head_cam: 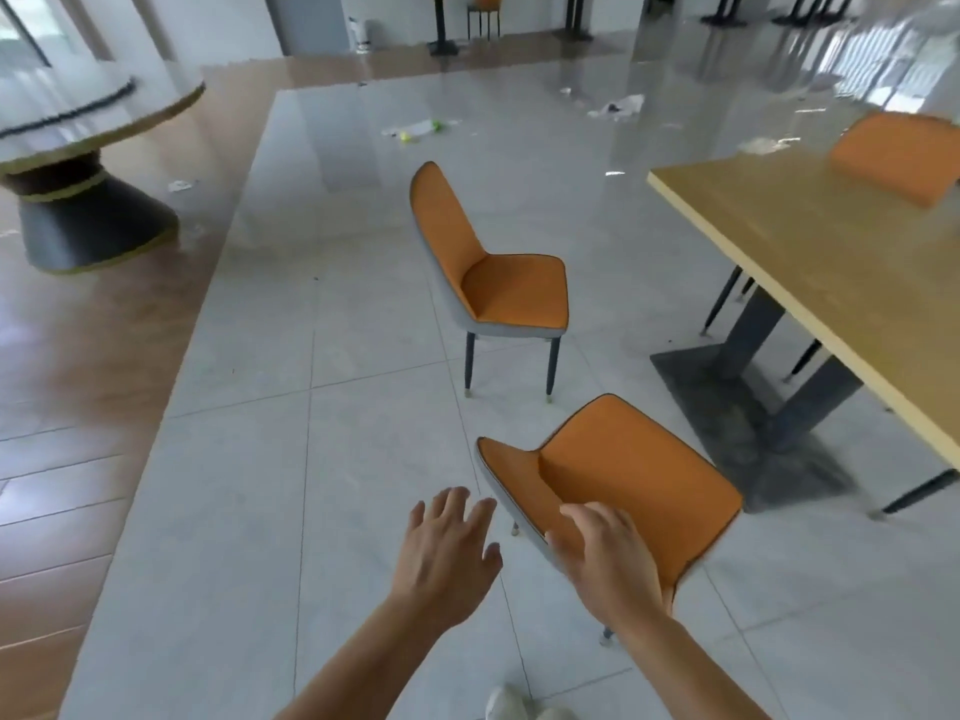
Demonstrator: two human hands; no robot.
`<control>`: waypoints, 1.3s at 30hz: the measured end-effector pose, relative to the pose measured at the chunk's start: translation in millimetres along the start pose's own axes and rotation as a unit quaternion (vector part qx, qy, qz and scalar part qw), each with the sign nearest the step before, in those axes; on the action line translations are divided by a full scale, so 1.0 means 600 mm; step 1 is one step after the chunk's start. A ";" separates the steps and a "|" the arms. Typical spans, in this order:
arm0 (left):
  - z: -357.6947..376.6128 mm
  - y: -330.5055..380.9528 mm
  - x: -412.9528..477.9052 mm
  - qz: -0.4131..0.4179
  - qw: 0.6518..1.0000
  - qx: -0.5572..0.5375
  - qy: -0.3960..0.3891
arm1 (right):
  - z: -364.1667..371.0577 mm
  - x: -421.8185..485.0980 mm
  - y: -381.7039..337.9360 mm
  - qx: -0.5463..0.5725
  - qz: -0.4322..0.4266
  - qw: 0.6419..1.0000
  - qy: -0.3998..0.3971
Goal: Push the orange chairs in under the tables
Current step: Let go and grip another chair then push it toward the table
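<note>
Orange seat shell, grey outer back: my right hand lies over the top edge of the near chair, fingers bent onto the orange face and thumb on the grey side, in a light grip. My left hand is spread flat in the air just beside the backrest and touches nothing.

The near chair stands on the tiled floor, near the wooden counter but not yet under it, its seat angled to the counter's edge. A second chair stands farther out, well apart from the counter.

Risks, as I judge them:
- A push from one hand, off centre, may swivel the chair rather than drive it straight.
- Its front legs may catch on the pedestal base plate.
- The glossy tiles may let the legs skid or chatter.
</note>
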State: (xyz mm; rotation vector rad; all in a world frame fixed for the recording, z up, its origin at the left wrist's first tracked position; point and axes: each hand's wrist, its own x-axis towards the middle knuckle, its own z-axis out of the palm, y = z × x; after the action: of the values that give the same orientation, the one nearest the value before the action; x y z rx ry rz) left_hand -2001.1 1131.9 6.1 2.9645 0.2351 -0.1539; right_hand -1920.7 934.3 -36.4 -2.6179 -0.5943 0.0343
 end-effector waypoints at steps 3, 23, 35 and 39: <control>0.002 0.007 0.055 0.056 0.998 0.026 -0.016 | 0.011 0.005 0.015 -0.006 0.045 0.999 -0.007; 0.090 -0.037 0.316 0.313 0.936 0.041 -0.159 | 0.095 0.041 -0.037 -0.095 0.423 0.901 0.030; 0.106 -0.044 0.351 0.372 0.923 0.013 -0.094 | 0.116 0.046 -0.031 -0.143 0.454 0.878 0.046; 0.106 -0.032 0.388 0.384 0.920 0.012 -0.079 | 0.111 0.073 -0.023 -0.140 0.461 0.875 0.054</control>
State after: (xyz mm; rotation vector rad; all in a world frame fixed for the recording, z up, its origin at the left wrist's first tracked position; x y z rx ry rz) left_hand -1781.3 1174.3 -86.1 2.7954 -0.9376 -0.2845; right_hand -1894.4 991.6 -86.8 -2.8940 0.7793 0.1020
